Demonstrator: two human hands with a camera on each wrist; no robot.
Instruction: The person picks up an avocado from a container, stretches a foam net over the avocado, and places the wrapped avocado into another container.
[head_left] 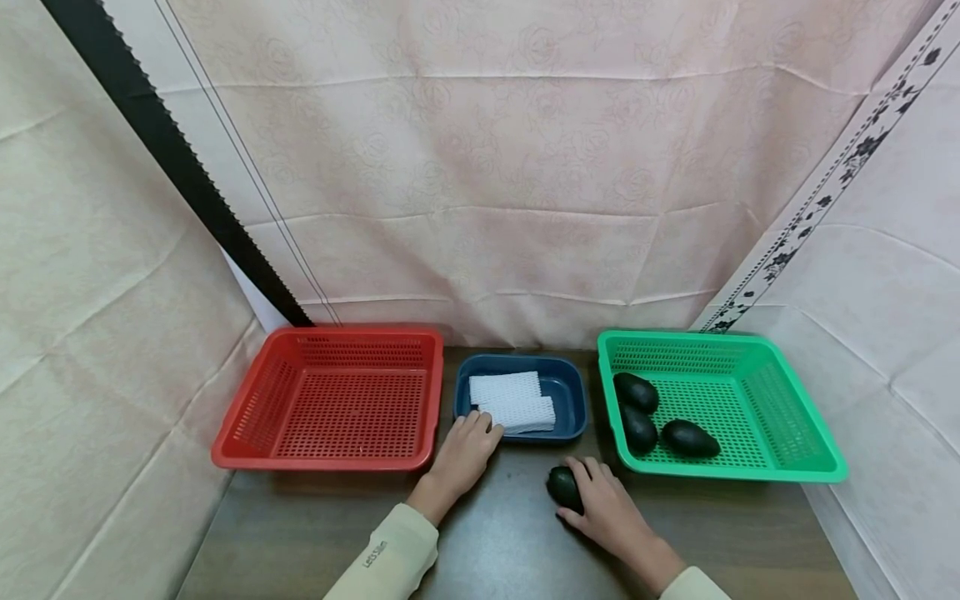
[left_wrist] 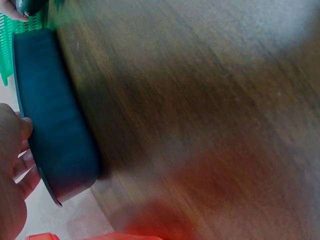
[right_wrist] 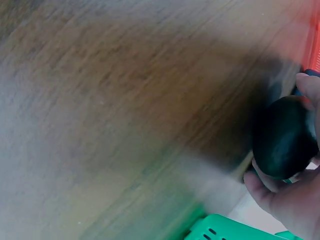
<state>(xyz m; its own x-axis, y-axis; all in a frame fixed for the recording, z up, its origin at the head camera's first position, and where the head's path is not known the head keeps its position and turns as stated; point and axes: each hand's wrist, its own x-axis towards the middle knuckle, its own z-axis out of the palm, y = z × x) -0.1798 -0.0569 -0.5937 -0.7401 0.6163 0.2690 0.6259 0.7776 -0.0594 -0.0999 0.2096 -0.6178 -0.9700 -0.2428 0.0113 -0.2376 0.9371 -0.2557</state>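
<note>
At the front left rim of a blue tray (head_left: 566, 433), my left hand (head_left: 467, 450) reaches over the edge with its fingers beside white foam netting (head_left: 517, 400). The left wrist view shows that hand's fingers (left_wrist: 24, 162) going behind the tray's rim, their tips partly hidden. My right hand (head_left: 603, 508) holds a dark avocado (head_left: 562, 489) low over the table in front of the tray. In the right wrist view, thumb and fingers curl round this avocado (right_wrist: 282, 137).
A red basket (head_left: 330, 461) stands at the left, nothing visible inside. To the right, a green basket (head_left: 750, 471) has several dark avocados (head_left: 690, 439) at its left side. A brown wooden table (head_left: 495, 542) carries everything. Pale cloth (head_left: 525, 167) hangs behind and at both sides.
</note>
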